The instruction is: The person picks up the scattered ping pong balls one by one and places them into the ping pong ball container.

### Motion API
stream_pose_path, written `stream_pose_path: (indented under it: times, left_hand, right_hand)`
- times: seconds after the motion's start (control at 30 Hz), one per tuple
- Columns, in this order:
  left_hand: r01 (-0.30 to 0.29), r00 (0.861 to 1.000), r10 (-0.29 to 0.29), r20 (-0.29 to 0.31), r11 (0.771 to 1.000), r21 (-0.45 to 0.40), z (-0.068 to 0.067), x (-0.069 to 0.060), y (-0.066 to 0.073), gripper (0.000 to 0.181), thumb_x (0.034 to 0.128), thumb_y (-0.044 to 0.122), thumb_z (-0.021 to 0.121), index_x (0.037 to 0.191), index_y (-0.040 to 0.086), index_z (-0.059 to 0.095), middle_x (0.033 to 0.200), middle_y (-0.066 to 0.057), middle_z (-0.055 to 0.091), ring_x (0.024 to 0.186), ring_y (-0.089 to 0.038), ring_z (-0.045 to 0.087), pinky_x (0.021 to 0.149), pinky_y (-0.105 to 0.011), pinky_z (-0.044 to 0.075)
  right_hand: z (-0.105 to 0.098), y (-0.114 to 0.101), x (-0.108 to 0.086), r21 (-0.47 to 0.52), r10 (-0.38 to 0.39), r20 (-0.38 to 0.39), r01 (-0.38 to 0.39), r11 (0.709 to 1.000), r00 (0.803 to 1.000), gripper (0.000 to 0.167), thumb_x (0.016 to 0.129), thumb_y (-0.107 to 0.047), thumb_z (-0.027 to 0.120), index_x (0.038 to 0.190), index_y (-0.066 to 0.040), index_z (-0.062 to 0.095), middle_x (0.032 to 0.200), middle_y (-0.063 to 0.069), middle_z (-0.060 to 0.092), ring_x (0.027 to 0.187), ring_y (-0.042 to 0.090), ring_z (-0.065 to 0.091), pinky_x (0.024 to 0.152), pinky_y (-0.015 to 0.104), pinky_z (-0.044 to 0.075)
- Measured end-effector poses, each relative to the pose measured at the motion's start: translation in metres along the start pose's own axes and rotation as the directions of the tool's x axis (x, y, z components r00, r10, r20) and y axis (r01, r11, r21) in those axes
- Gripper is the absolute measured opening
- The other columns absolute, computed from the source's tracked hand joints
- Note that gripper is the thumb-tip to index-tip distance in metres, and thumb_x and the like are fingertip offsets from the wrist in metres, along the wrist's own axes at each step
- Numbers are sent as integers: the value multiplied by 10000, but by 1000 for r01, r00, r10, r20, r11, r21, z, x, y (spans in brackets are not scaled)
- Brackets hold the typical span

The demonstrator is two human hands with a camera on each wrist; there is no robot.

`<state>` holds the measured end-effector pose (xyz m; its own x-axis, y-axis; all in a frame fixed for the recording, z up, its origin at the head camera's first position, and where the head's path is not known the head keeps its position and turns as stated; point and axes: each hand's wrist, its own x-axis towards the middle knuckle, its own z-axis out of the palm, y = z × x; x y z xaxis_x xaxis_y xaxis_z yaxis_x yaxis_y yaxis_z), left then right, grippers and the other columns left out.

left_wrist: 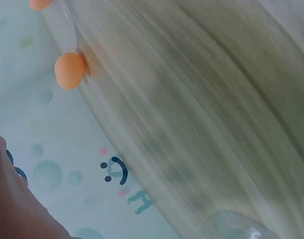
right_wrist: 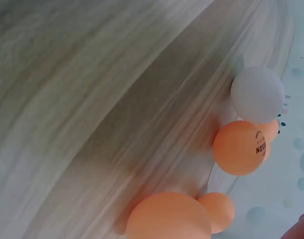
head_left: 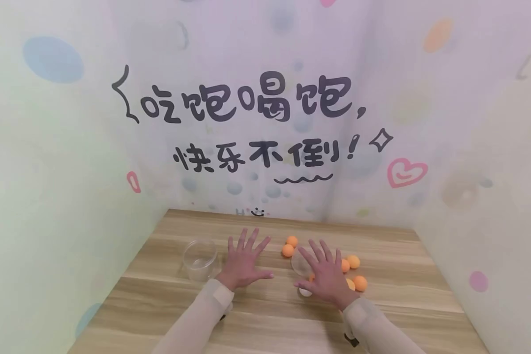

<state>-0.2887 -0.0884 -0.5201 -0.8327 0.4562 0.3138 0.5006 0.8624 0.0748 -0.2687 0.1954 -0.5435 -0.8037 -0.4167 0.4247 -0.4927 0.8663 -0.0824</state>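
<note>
In the head view, the left hand (head_left: 241,265) is held with fingers spread and holds nothing; a clear plastic cup (head_left: 199,258) stands to its left. Fingers also spread and gripping nothing, the right hand (head_left: 329,278) is over or among several orange balls (head_left: 353,261) and partly hides some. Beside its fingers lies a clear round object (head_left: 300,263), partly covered. A white ball (head_left: 305,291) shows below the right thumb. The right wrist view has the white ball (right_wrist: 257,94) next to a printed orange ball (right_wrist: 241,148). Whether the right hand touches any ball, I cannot tell.
Two orange balls (head_left: 288,250) lie between the hands, toward the back of the wooden table (head_left: 256,324). A wall (head_left: 265,196) with black lettering and coloured dots rises behind the table, and side walls flank it. The left wrist view catches the cup's edge (left_wrist: 241,226) at the bottom.
</note>
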Motion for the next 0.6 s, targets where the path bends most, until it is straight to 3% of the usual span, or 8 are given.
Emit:
stream_pose_path:
  times: [0.27,0.43,0.6]
  left_hand:
    - [60,998,-61,-17,998,-35,5,-3,2,1022,733,852,477,1545,266,273,1594,-131,195,1447,-400,98,1051,-697,202]
    - [94,994,-101,-48,988,-124,11,-4,3,1021,734,805,553,1541,240,284,1585,-151,210,1437,-415,137,1061,-677,212]
    - [151,985,-165,-54,969,-196,8,-7,7,990,750,739,620,1530,216,308,1575,-158,232,1425,-413,183,1071,-638,248]
  right_hand:
    - [7,-3,-3,108,10,-74,-2,994,997,945,690,-595,784,1479,-223,418,1542,141,315,1397,431,223,1006,762,114]
    - [10,-7,-5,127,3,-109,11,992,994,941,696,-599,774,1474,-204,422,1537,143,315,1385,428,246,1007,747,145]
    - [8,-10,-7,178,-2,-145,28,984,989,952,697,-571,794,1474,-171,416,1529,162,321,1382,427,255,1020,711,182]
